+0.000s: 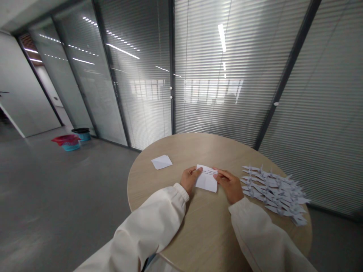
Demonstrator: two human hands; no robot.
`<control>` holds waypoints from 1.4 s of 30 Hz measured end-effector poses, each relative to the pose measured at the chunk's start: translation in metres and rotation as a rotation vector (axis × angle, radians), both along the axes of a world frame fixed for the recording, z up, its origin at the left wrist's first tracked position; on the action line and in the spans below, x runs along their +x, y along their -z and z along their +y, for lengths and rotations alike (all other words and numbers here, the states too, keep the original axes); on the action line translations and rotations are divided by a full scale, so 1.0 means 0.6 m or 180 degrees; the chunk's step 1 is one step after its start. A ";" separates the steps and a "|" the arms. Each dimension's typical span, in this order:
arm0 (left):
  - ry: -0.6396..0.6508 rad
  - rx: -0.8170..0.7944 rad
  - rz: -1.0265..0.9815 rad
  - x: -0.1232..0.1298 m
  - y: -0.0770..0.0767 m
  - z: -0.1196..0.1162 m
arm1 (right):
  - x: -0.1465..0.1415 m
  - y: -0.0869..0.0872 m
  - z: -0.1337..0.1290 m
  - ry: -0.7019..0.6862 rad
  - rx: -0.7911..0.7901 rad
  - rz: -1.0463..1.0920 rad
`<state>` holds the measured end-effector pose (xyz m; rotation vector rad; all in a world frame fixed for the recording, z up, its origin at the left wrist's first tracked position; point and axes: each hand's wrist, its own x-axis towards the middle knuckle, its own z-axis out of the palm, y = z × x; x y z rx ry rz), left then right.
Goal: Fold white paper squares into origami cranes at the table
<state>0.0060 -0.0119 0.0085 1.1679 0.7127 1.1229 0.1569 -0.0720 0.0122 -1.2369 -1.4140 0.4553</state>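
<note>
A small white sheet of paper (206,183) with printed lines near its top is held up between both hands over the round table. My left hand (190,179) pinches its left edge, thumb on the front. On the other side, my right hand (230,185) grips the upper right edge between thumb and fingers. Several folded white paper cranes (275,189) stand close together in rows to the right of my right hand. Left of my left hand lies a small stack of white paper squares (161,162), flat on the table.
The round wooden table (170,226) stands close to a glass partition with blinds (215,113). On the grey floor at the left are a blue bin with a red liner (69,142) and another with a black liner (82,134).
</note>
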 end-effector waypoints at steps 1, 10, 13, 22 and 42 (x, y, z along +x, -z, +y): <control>0.0013 -0.0025 -0.0034 0.000 0.000 0.000 | -0.001 0.000 -0.001 0.0027 0.0101 -0.0139; 0.0056 -0.0227 -0.0013 -0.007 -0.005 -0.001 | -0.007 0.006 -0.003 0.0147 0.0877 -0.1281; 0.0084 -0.0243 0.0009 -0.008 -0.006 0.001 | -0.006 0.007 -0.004 0.0054 0.1042 -0.1527; 0.0042 -0.0258 0.0172 -0.012 -0.005 0.008 | -0.003 0.005 -0.003 -0.0200 0.1405 -0.2091; 0.0049 -0.0244 0.0204 -0.013 -0.007 0.007 | -0.001 -0.003 -0.006 -0.0403 0.1644 -0.2774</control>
